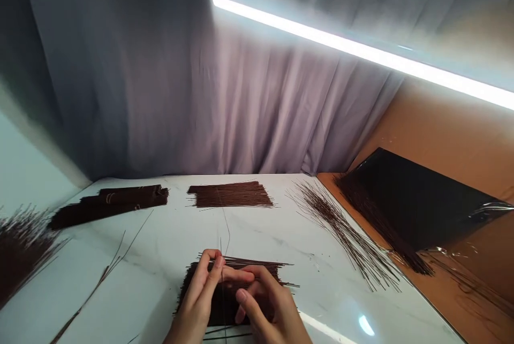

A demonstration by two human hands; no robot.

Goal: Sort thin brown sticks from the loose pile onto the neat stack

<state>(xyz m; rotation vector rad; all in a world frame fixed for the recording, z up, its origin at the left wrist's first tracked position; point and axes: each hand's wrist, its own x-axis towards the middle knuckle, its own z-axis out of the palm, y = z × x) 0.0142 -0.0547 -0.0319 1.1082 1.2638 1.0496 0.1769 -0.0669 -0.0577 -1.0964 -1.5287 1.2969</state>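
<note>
1. The left hand [201, 293] and the right hand [267, 306] meet low in the view over a flat pile of thin dark brown sticks [241, 274] lying on the white marbled table [168, 258]
2. The left hand has its fingers curled narrow, the fingertips [217, 264] pinched close on what looks like a fine thread [225, 226] that rises from the pile; how firmly it grips I cannot tell
3. The right hand rests on the pile with its forefinger stretched across towards the left hand's fingertips, touching them or very nearly; its other fingers are loosely bent and it clasps nothing that shows
4. Stick ends jut out past the right hand, on its outer side
5. Out beyond the left hand, a few loose sticks [108, 269] lie slanted on the table
6. Far out on the left-hand side, at the edge of view, a bushy heap of stick ends [20, 247] spreads
7. Straight ahead of both hands, well apart from them, lies a second flat pile [231, 195] with the thread trailing towards it
8. Ahead and to the left-hand side rest tied bundles [112, 204]
9. Ahead on the right-hand side a fan of scattered sticks [341, 231] reaches the table edge
10. Farther right, off the table, a large stack in clear wrap [409, 199] lies on a brown surface [461, 135]
11. Behind everything hangs a grey curtain [201, 108], with a light strip [361, 52] above
</note>
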